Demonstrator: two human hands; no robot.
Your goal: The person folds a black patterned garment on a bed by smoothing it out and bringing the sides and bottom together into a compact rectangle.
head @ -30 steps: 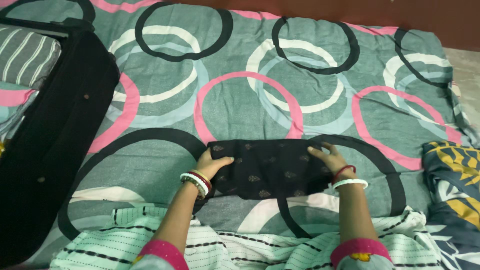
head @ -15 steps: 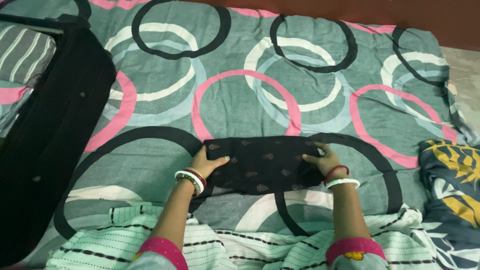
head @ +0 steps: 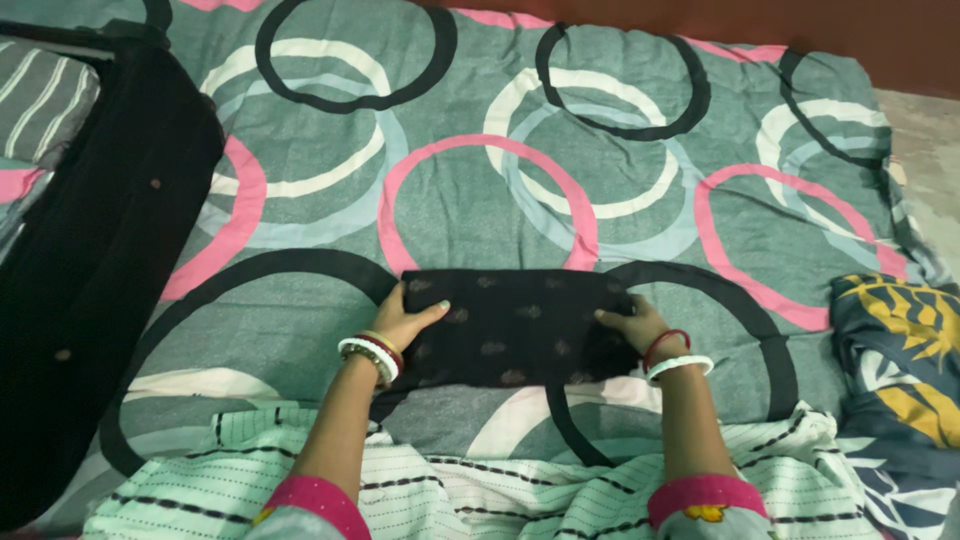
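Folded black cloth (head: pixel 520 325) with small gold motifs lies flat on the bed, on the grey bedsheet (head: pixel 480 200) printed with pink, white and black rings. It sits at the near-centre of the sheet, long side running left-right, just below the big pink ring.

Left hand (head: pixel 405 320): on the cloth's left end, thumb laid over the top face, the other fingers tucked at the edge. Looks like a pinch grip on that end; what is under the cloth is hidden. Bangles in white, red and gold at the wrist.

Right hand (head: pixel 635 325): on the cloth's right end, fingers curled on top of the fabric, thumb side hidden, so it is gripping or pressing that edge; cannot tell which. Red and white bangles at the wrist.

Both hands are at roughly the same height on the cloth, one at each short end.

Relative to the black cloth:
- far left: black suitcase (head: pixel 90 280) lying on the bed, with a striped grey pillow (head: pixel 45 110) beyond it at the top-left corner.
- far right: navy fabric with yellow leaf print (head: pixel 895 370), at the sheet's edge, well apart.
- just near side: white garment with black dashed stripes (head: pixel 480 480) across the person's lap; pink sleeve cuffs at both forearms.
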